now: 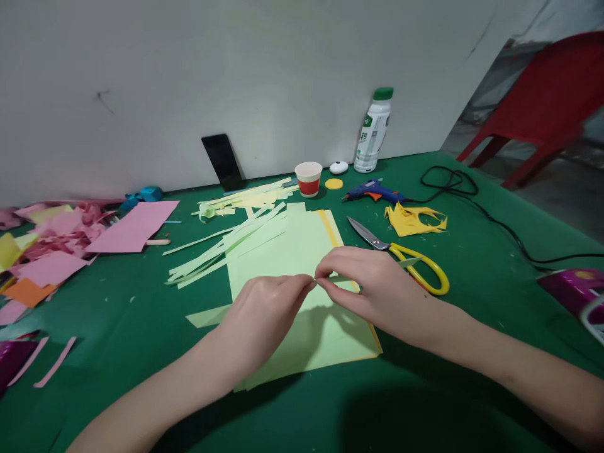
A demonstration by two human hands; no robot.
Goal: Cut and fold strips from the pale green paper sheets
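My left hand [267, 314] and my right hand [361, 280] meet fingertip to fingertip, both closed in a pinch on a light green paper strip [207, 316]. One end of the strip sticks out left of my left hand, the other passes behind my right fingers. What the fingertips do to its middle is hidden. Beneath the hands lies a stack of light green paper sheets [274, 251], with yellow edges showing on its right. Cut green strips [221, 255] lie at its upper left. Yellow-handled scissors [396, 248] rest just beyond my right hand.
At the back stand a paper cup [309, 180], a bottle [374, 132] and a leaning phone [221, 160]. A blue glue gun [372, 190] trails a black cord [500, 220] across the right side. Yellow scrap paper [410, 221] lies near it. Pink paper [136, 226] and scraps cover the left.
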